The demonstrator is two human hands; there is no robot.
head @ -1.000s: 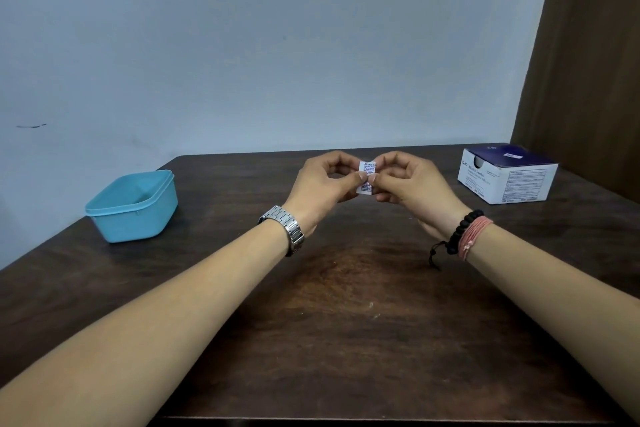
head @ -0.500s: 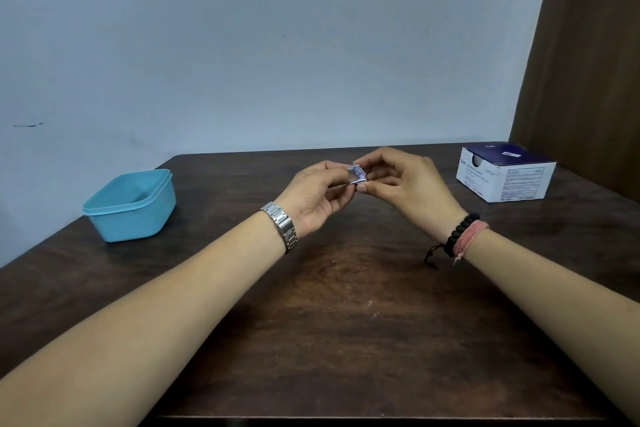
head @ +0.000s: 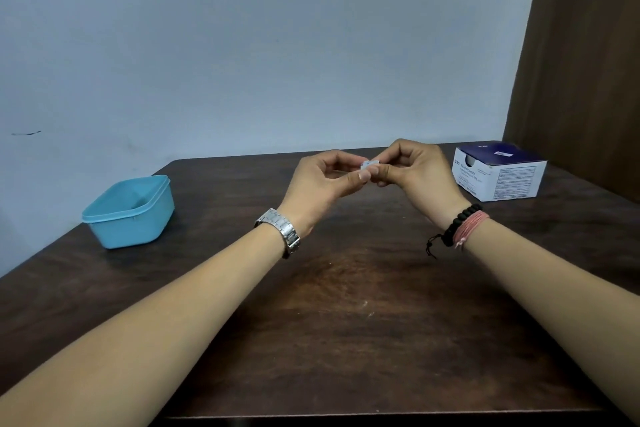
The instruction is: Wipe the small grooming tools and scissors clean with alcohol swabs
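A small white alcohol swab packet [head: 368, 163] is pinched between the fingertips of both hands above the middle of the dark wooden table [head: 346, 322]. My left hand [head: 322, 184], with a metal watch on its wrist, holds the packet's left edge. My right hand [head: 415, 173], with a black bead bracelet and a pink thread band, holds the right edge. Most of the packet is hidden by fingers. A white and navy box of swabs [head: 498, 173] sits at the far right. No grooming tools or scissors are visible.
A light blue plastic container [head: 130, 211] stands at the left side of the table; its contents cannot be seen. A pale wall runs behind the table and a brown panel [head: 581, 62] stands at the right.
The packet was upright and plainly visible a second ago; both hands have since twisted it between the fingertips, so now only a small edge shows. The hands stayed over the same spot.
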